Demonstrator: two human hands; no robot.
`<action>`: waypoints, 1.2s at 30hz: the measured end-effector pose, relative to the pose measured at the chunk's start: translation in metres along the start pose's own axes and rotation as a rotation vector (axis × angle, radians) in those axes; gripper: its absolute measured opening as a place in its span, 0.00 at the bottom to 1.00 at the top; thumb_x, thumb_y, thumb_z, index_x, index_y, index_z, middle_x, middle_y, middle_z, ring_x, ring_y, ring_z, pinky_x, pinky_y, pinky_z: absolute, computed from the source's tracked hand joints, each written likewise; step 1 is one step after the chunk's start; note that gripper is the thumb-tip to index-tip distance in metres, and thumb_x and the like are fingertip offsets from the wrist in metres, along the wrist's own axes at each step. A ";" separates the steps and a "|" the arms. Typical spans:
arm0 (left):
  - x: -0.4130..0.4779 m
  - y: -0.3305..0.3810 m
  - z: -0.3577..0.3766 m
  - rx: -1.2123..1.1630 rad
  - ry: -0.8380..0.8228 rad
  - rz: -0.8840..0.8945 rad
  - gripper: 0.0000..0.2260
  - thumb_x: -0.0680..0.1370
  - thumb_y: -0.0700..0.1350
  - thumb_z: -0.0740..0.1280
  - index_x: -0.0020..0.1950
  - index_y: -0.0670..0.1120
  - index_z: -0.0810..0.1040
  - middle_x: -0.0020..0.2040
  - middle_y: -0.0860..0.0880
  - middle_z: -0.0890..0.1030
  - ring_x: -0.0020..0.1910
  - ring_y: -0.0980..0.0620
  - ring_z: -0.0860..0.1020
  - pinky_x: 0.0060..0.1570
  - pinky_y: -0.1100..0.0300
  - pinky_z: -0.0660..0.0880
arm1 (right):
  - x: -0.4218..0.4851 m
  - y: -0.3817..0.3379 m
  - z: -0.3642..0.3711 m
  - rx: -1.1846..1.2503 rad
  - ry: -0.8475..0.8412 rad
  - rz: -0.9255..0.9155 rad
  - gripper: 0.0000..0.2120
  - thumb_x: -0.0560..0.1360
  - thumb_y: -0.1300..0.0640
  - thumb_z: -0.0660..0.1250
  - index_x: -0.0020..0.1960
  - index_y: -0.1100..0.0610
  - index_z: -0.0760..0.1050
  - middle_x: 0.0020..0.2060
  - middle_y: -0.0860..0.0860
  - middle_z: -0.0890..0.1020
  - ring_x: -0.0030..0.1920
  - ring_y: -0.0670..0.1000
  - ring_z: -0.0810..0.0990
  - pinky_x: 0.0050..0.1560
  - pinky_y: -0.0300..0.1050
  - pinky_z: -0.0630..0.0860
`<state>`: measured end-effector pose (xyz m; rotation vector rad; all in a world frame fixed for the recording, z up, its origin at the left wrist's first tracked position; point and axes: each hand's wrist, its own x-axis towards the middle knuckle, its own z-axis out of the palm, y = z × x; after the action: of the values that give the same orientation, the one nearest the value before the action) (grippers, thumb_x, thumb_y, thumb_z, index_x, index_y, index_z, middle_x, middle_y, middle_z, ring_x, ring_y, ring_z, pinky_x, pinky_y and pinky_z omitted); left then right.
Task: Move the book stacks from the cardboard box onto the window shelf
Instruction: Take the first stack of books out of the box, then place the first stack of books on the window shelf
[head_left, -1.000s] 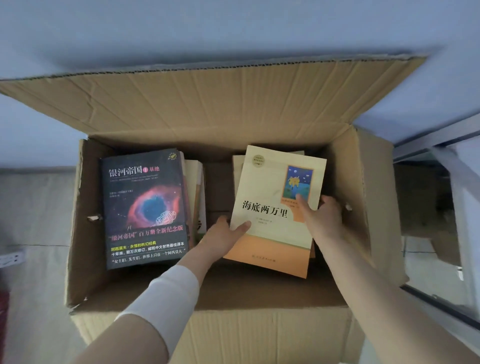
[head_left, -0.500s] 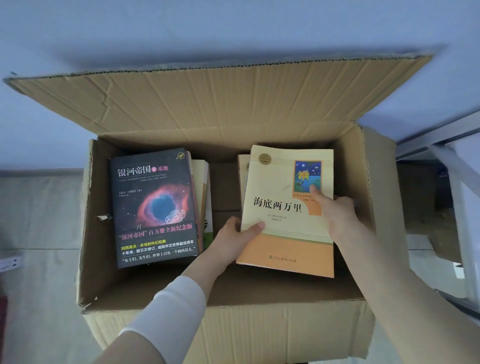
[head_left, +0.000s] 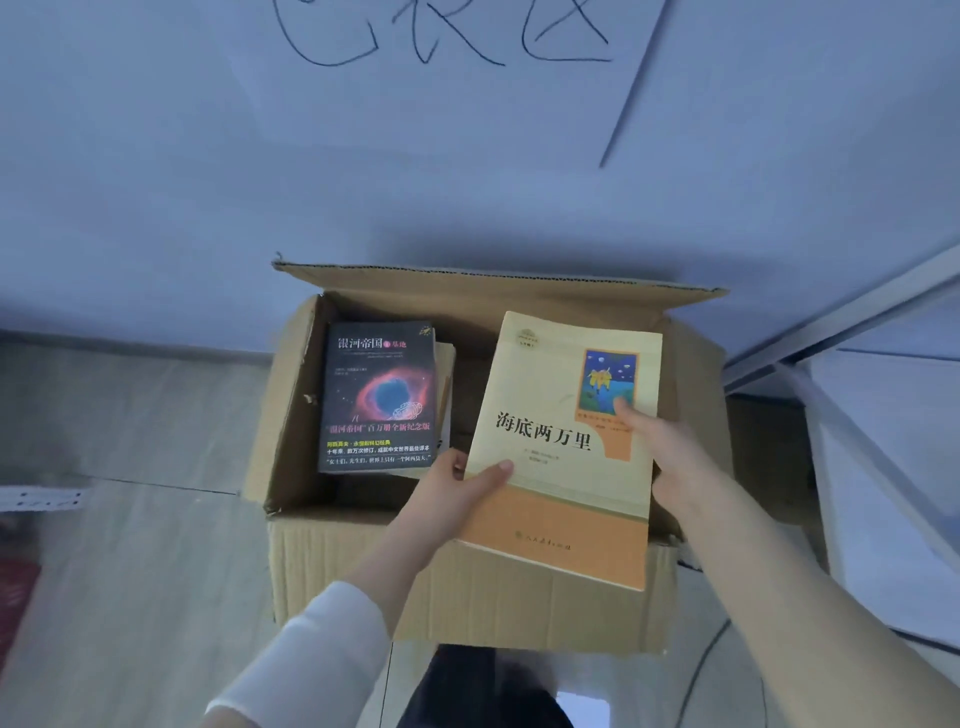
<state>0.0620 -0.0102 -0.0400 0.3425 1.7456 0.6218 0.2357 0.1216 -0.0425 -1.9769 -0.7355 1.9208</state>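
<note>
Left hand (head_left: 457, 488): clasps the left edge of the cream and orange book (head_left: 563, 447), thumb flat on the cover, other fingers hidden beneath.
Right hand (head_left: 660, 441): grips the right edge of the same book, thumb pressed just under the small blue cover picture, other fingers out of sight below.
Cream and orange book: held between both hands, tilted, raised above the right half of the cardboard box (head_left: 467, 587), its lower corner overhanging the front wall; whether more books hang beneath as a stack, cannot tell.
Dark book (head_left: 379, 397): lies face up in the left half of the box, atop a pile whose paler edges peek out along its right side; well apart from both hands.
Cardboard box: open on the floor, back flap upright against the wall (head_left: 208, 182).
White sleeve (head_left: 311, 660): covers the left forearm; right forearm bare.
Wall: pale blue, with dark scrawled marks near the top.
White frame (head_left: 841, 322): slants across the right side, beside the box.
</note>
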 end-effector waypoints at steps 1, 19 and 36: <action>-0.015 -0.004 -0.002 0.002 0.029 0.014 0.20 0.73 0.56 0.70 0.58 0.46 0.71 0.56 0.46 0.79 0.53 0.46 0.81 0.56 0.48 0.78 | -0.015 0.001 0.002 -0.010 -0.025 -0.018 0.20 0.72 0.53 0.71 0.59 0.61 0.76 0.52 0.56 0.83 0.46 0.55 0.83 0.40 0.46 0.77; -0.347 -0.180 -0.157 -0.411 0.518 0.192 0.15 0.74 0.53 0.70 0.53 0.44 0.72 0.43 0.51 0.78 0.37 0.55 0.77 0.31 0.62 0.73 | -0.341 0.105 0.167 -0.323 -0.497 -0.280 0.19 0.74 0.55 0.69 0.62 0.62 0.75 0.57 0.61 0.81 0.49 0.59 0.81 0.41 0.52 0.77; -0.670 -0.509 -0.385 -0.771 1.100 0.281 0.16 0.73 0.53 0.70 0.55 0.46 0.74 0.45 0.51 0.80 0.38 0.57 0.79 0.26 0.69 0.73 | -0.715 0.400 0.457 -0.668 -1.072 -0.437 0.05 0.75 0.59 0.67 0.42 0.59 0.77 0.41 0.57 0.81 0.41 0.57 0.80 0.48 0.59 0.77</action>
<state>-0.0826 -0.8698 0.2700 -0.3972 2.2698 1.8530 -0.1396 -0.6628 0.3114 -0.6681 -2.0594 2.5222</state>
